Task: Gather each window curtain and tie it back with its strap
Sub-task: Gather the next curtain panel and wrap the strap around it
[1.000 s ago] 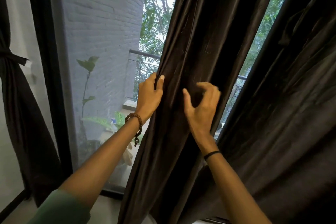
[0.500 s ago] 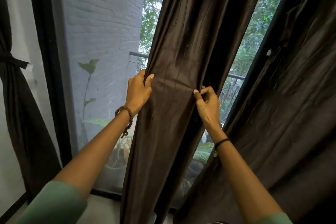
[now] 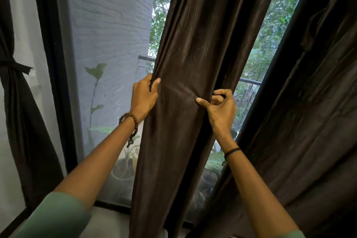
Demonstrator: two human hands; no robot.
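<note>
A dark brown curtain (image 3: 185,48) hangs down the middle of the window, drawn flat between both hands. My left hand (image 3: 144,97) grips its left edge, thumb in front and fingers behind the cloth. My right hand (image 3: 221,105) pinches its right edge, fingers curled, thumb pointing left onto the fabric. At the far left a second dark curtain (image 3: 17,114) hangs gathered, tied with its strap (image 3: 16,64). A third dark curtain (image 3: 313,121) fills the right side, with a loose strap-like piece (image 3: 311,31) hanging on it.
The black window frame (image 3: 56,83) stands left of the glass. Outside are a grey brick wall (image 3: 112,25), a balcony railing (image 3: 250,81), potted plants (image 3: 123,168) and trees. The sill and floor run along the bottom.
The right hand moved from the curtain's front to its right edge and took hold. Both hands spread apart, pulling the gathered folds into a flat panel.
</note>
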